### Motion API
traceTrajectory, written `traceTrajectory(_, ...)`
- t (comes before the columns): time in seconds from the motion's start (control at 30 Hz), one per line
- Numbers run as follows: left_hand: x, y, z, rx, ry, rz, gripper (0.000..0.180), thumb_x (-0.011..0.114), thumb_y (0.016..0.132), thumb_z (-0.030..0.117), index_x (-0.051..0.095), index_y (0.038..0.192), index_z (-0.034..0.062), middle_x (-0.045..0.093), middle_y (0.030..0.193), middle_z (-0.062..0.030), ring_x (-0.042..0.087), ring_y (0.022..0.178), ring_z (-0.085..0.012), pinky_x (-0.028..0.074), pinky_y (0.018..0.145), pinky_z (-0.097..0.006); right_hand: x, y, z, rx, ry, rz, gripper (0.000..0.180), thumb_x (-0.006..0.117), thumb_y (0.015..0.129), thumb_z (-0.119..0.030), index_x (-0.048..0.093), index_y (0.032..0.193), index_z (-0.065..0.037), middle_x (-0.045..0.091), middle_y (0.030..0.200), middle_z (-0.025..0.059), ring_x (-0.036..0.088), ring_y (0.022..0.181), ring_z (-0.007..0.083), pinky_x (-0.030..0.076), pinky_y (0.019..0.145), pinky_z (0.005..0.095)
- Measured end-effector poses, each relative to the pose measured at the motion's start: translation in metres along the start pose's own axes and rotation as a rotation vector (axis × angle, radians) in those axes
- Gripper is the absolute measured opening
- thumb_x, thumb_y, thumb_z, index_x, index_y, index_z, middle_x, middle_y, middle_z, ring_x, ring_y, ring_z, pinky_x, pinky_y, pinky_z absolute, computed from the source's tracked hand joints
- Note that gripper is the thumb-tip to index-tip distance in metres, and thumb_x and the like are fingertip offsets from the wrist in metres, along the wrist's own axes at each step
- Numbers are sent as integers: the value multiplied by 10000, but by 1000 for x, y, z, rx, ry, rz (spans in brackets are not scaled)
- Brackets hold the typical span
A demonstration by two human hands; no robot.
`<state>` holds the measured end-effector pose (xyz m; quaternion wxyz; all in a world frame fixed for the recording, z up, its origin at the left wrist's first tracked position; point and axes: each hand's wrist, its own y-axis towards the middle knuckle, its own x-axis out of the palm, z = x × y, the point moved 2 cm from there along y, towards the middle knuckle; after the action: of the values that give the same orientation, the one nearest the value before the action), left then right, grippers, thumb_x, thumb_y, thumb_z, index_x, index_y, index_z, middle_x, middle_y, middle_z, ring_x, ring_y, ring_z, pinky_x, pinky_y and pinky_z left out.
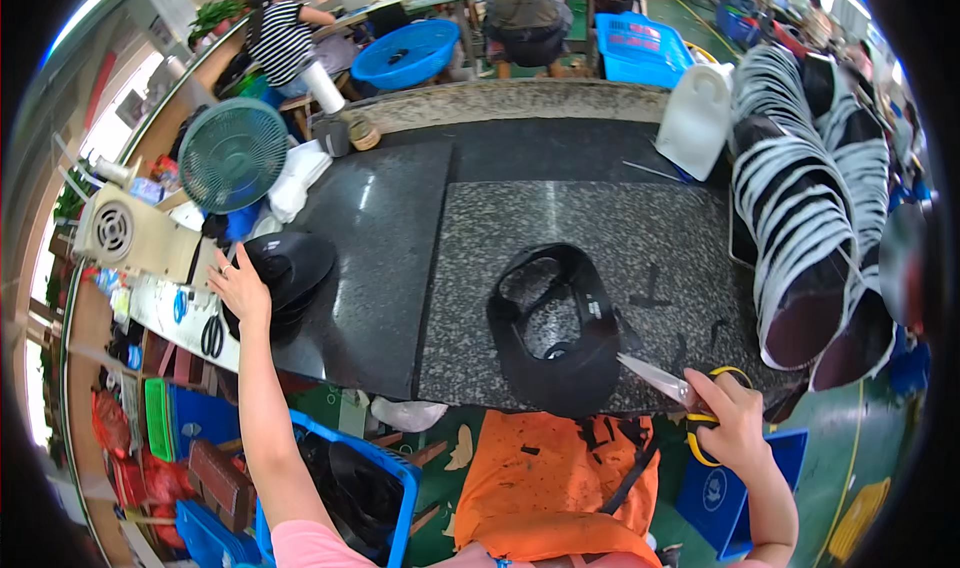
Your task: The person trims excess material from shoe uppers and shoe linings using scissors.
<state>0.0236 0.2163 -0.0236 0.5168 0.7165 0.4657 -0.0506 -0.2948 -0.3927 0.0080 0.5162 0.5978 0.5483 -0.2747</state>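
A black cap lies on the speckled stone slab in front of me, its hollow inside facing up. My right hand is closed round the yellow handles of a pair of scissors, whose blade tips reach close to the cap's right edge. Off to the left, my left hand is stretched out with its fingers apart, at the edge of a stack of black caps. Whether its fingertips press on the stack is hard to see. Small dark scraps lie to the right of the single cap.
Rows of stacked dark pieces with white edges line the right side, beside a white plastic jug. A green fan stands at the left. Below the table are a blue crate and orange cloth. People sit beyond.
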Motion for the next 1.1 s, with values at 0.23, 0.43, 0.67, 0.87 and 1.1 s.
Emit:
traceTrajectory(0.23, -223, -21, 237, 813, -1677, -589, 744, 783, 746, 206, 471, 1400, 39, 577, 1311, -195, 537, 1236, -307, 398, 1062, -387, 41, 20, -41, 897, 1441, -309, 436, 597, 930, -54, 500, 1355, -71, 541, 771, -2, 416, 531, 42, 335, 460, 213)
traceTrajectory(0.43, -251, -35, 285, 793, -1769, -1049, 460, 665, 838, 59, 580, 1289, 24, 643, 1121, -127, 592, 1089, -211, 446, 960, -320, 76, 31, -68, 669, 1518, -124, 495, 590, 974, -150, 412, 1419, -25, 624, 885, 58, 529, 594, 75, 476, 554, 213)
traceTrajectory(0.67, -283, -90, 216, 448, -1903, -1871, 270, 586, 931, 96, 547, 1183, 9, 628, 1000, -59, 614, 859, -113, 547, 752, -272, 63, 49, -29, 268, 549, 71, 522, 726, 846, -138, 513, 1315, -49, 609, 959, 131, 627, 823, 256, 519, 733, 336)
traceTrajectory(0.87, -286, -120, 204, 274, -1852, -1534, 217, 504, 986, 108, 599, 1122, -32, 671, 867, -60, 654, 684, -128, 544, 596, -266, 27, 42, -59, 75, 338, 55, 627, 799, 699, -186, 547, 1267, -98, 524, 830, 84, 593, 644, 269, 478, 539, 389)
traceTrajectory(1.1, -304, -124, 184, -223, -2267, -1994, 210, 566, 940, 39, 597, 1141, -15, 693, 942, -121, 681, 759, -158, 565, 645, -271, 21, 24, -35, 40, 49, -71, 671, 852, 609, -314, 567, 1181, -107, 510, 915, 97, 552, 779, 289, 422, 654, 408)
